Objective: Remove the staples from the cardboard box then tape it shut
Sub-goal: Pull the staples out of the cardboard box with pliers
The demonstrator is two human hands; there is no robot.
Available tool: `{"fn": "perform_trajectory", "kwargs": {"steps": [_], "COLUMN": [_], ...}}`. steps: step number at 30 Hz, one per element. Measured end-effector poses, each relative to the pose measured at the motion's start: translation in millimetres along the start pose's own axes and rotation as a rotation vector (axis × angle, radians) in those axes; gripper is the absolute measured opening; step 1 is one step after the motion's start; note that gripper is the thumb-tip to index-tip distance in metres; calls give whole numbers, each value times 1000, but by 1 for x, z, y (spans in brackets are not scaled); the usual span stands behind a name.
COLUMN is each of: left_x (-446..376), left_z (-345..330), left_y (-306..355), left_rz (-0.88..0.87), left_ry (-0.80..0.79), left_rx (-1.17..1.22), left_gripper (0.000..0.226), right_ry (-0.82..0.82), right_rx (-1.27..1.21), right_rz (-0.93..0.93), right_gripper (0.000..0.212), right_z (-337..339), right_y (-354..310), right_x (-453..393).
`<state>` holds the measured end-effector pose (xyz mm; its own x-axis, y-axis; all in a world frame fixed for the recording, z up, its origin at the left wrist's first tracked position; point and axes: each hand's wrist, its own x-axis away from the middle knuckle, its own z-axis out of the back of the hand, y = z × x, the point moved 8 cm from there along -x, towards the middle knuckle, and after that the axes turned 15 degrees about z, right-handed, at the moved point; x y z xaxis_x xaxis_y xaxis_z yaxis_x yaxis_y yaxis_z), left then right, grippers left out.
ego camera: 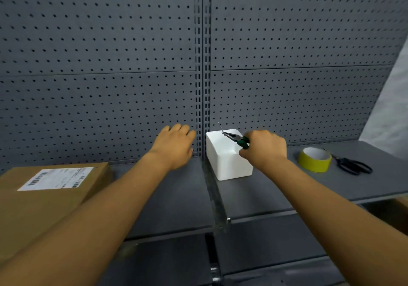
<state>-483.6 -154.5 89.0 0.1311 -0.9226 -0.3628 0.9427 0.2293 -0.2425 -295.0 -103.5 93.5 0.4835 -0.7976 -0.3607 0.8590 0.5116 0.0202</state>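
From the head camera, the job looks partly done. The right hand point(263, 147) has its fingers curled round the green handles of the pliers point(237, 139). A thin bit of wire, maybe a staple point(220, 126), sticks up from the tips, over a white tub point(227, 155) just left of that hand. It looks like a pulled staple is about to be dropped in.

The cardboard box point(48, 199) sits far to the left, below the left hand point(175, 145). I cannot tell if more staples are left in it.

Taping has not begun. The yellow tape roll point(315, 159) and the scissors point(353, 165) lie untouched, right of the right hand.

The left hand reaches forward, fingers loose, holding nothing. Both arms stretch out over the grey shelf point(167, 197).
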Motion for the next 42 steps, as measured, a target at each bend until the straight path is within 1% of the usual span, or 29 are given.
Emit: {"fn": "perform_trajectory", "kwargs": {"steps": [3,8,12,17,25,28,31,37,42], "left_x": [-9,-19,-21,-15,17,35,58,108,154], "left_z": [-8,-25,-34,-34,-20,-13,-5,3,3], "left_y": [26,50,52,33,-40,-74,-110,-182,-233], "left_rz": [7,5,17,71,184,231,268,276,265], "left_ry": [-31,-81,-114,-128,-136,-126,-108,-106,-110], "left_rx": [14,-2,5,16,-17,-18,-16,-3,79], "left_gripper": [44,45,46,44,46,44,43,42,43], "right_ry": [-43,-119,-146,-122,-76,-91,-109,-135,-167], "right_rx": [-20,-61,-100,-147,-232,-256,-354,-430,-433], "right_rz": [1,-8,-20,27,139,169,176,173,147], "right_gripper": [16,16,17,25,29,30,29,29,30], "right_z": [-16,-44,-53,-52,-40,-35,-31,-24,-25], "right_y": [27,49,56,46,-19,-49,-80,-156,-220], "right_x": [-3,-7,-8,-11,-14,-13,-10,17,44]}}
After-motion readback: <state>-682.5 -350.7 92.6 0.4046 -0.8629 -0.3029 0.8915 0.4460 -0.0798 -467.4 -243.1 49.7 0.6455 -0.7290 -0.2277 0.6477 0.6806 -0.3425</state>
